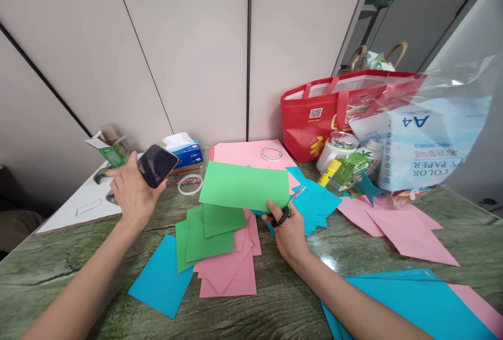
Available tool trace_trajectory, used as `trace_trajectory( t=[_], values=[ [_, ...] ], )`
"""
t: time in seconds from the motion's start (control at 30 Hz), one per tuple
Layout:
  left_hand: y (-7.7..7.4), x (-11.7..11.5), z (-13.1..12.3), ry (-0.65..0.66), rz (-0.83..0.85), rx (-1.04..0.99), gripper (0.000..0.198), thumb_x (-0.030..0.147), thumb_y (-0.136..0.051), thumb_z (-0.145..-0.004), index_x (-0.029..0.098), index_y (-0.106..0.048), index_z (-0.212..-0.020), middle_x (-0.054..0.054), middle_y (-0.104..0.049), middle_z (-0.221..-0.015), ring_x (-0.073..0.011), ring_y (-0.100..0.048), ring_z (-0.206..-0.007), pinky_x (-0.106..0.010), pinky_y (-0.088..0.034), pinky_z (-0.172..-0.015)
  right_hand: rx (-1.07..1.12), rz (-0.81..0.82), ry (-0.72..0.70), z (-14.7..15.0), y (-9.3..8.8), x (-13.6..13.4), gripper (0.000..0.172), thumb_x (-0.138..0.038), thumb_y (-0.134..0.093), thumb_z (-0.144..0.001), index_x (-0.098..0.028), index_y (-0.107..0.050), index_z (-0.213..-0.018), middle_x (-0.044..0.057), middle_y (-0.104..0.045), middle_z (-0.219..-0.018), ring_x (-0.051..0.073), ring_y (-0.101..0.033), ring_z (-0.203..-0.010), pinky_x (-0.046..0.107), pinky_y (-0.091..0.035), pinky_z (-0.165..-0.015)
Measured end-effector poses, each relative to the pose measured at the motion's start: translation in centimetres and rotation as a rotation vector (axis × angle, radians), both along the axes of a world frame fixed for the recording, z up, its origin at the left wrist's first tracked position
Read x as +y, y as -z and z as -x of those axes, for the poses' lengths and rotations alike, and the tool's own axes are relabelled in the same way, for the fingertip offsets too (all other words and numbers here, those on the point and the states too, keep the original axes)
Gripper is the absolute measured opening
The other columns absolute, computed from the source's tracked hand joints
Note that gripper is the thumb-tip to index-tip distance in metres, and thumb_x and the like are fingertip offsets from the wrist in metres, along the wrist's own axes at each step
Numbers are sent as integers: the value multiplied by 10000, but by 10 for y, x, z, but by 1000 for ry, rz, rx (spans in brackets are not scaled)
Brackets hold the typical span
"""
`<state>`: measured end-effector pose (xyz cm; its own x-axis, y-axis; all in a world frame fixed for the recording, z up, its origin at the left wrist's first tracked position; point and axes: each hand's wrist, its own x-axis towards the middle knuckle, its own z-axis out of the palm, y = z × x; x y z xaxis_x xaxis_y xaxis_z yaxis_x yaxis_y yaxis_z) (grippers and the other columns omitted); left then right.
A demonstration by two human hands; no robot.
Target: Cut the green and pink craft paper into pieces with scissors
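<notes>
I hold a phone (157, 166) in my curled left hand (131, 190); my right hand (291, 232), closed, grips scissors (280, 218) and a green sheet (244, 185).

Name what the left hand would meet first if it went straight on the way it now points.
Beyond the phone it holds, the left hand would probably meet the blue tissue box first, though the hand's height is unclear.

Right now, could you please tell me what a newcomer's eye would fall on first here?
Probably the bright green sheet at the centre, held by the right hand, which also holds black-handled scissors. Next, the big red bag at the back right would stand out, then the dark phone in the left hand.
</notes>
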<state>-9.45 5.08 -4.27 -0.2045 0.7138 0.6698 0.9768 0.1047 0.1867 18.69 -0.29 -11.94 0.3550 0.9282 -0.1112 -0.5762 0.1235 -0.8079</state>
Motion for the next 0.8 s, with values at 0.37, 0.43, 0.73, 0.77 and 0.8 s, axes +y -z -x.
trace_trajectory(
  t=[0.37,0.43,0.73,0.77,0.8],
  values=[
    [4,-11,-2,45,-29,198,555,431,-501,-791,237,-403,-1302,-189,-374,-1308,-399,-371,-1154,-504,-310,-874,32,4,-9,1,2,1,311,-259,-761,-547,-193,-608,-809,-33,-594,-805,87,-514,-602,183,-496,-458],
    [5,-11,-1,37,-25,204,530,436,-505,-787,259,-431,-1281,-185,-368,-1307,-398,-365,-1155,-506,-308,-873,28,6,-9,1,3,1,306,-263,-757,-555,-188,-608,-811,-30,-591,-802,86,-510,-593,187,-498,-455],
    [0,-13,-4,-17,-22,205,720,480,-498,-776,180,-247,-1380,-214,-398,-1278,-387,-386,-1111,-480,-322,-846,23,23,-16,1,2,0,323,-271,-759,-545,-190,-605,-816,-21,-601,-820,99,-523,-609,196,-500,-458],
    [-1,-13,-4,-21,-18,210,738,478,-502,-775,167,-228,-1385,-220,-402,-1274,-386,-388,-1110,-478,-323,-845,23,27,-16,1,2,0,326,-271,-760,-542,-191,-604,-816,-24,-601,-813,98,-522,-603,197,-500,-457],
    [-1,-13,-4,-28,-10,217,753,473,-510,-771,157,-215,-1388,-226,-405,-1269,-386,-390,-1110,-476,-324,-844,24,30,-16,1,1,-1,329,-272,-761,-540,-191,-603,-817,-27,-600,-805,96,-521,-597,197,-499,-457]
  ],
)
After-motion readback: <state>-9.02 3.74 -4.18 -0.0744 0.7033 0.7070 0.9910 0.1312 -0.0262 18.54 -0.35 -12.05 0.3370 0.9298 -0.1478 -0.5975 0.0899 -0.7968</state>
